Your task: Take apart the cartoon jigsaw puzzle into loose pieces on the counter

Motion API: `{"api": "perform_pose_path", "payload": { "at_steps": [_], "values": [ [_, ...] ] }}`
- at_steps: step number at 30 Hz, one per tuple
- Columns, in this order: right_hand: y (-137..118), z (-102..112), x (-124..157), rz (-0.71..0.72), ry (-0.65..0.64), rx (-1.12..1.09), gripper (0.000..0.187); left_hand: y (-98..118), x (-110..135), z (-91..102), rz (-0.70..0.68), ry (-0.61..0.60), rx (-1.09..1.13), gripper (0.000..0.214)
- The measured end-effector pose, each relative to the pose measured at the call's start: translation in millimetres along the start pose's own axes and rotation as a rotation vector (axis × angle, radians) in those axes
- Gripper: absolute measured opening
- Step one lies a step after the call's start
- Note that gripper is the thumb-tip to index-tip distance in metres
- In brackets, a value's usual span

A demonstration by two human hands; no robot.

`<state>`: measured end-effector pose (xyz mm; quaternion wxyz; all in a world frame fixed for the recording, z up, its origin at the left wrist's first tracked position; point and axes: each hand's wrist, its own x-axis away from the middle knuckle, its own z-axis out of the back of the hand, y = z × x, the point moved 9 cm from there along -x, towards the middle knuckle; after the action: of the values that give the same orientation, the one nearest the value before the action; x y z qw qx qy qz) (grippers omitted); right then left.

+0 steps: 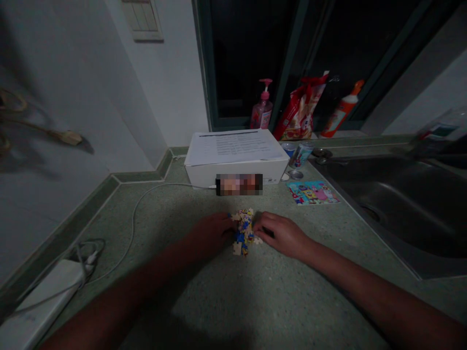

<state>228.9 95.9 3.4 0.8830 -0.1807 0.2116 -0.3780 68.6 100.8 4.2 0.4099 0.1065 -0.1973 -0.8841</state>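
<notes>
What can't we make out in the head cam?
Head view:
- Jigsaw pieces: those under the left hand and right hand are hidden by the fingers.
- White box: front patch is pixelated.
- Printed sheet: text too small.
- Clear object: blurred, cut off by right edge.

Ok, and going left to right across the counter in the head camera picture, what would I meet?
White power strip, left hand, jigsaw puzzle pieces, right hand, steel sink
</notes>
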Motion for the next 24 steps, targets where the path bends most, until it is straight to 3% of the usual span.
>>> {"api": "perform_pose_path", "payload": {
  "at_steps": [5, 7, 10, 11, 13, 15, 20, 24],
  "values": [
    [-7, 3, -1, 0.059, 0.089, -0.035, 0.013, 4, 0, 7.3, -0.034, 0.075, 0.011, 0.015],
    [-7, 6, -2, 0.054, 0.138, -0.001, 0.031, 3, 2, 13.1, -0.047, 0.104, 0.012, 0.018],
    [-8, -1, -5, 0.051, 0.085, 0.064, 0.086, 1, 5, 12.5, -0.083, 0.088, -0.019, 0.073],
    [-7, -6, -6, 0.045, 0.046, 0.075, 0.098, -1, 5, 8.8, -0.089, 0.06, -0.034, 0.088],
    [-5, -14, -7, 0.037, -0.015, 0.078, 0.106, -1, 5, 0.6, -0.116, 0.01, -0.048, 0.098],
    [-6, -16, -7, 0.045, -0.03, 0.061, 0.097, 1, 4, -3.1, -0.135, 0.012, -0.03, 0.091],
    [-9, -9, -8, 0.06, 0.04, -0.005, 0.048, 6, 0, -4.2, -0.146, 0.06, 0.024, 0.064],
    [-13, -7, -10, 0.082, 0.065, -0.017, 0.035, 6, -1, -4.1, -0.14, 0.093, 0.038, 0.049]
  ]
}}
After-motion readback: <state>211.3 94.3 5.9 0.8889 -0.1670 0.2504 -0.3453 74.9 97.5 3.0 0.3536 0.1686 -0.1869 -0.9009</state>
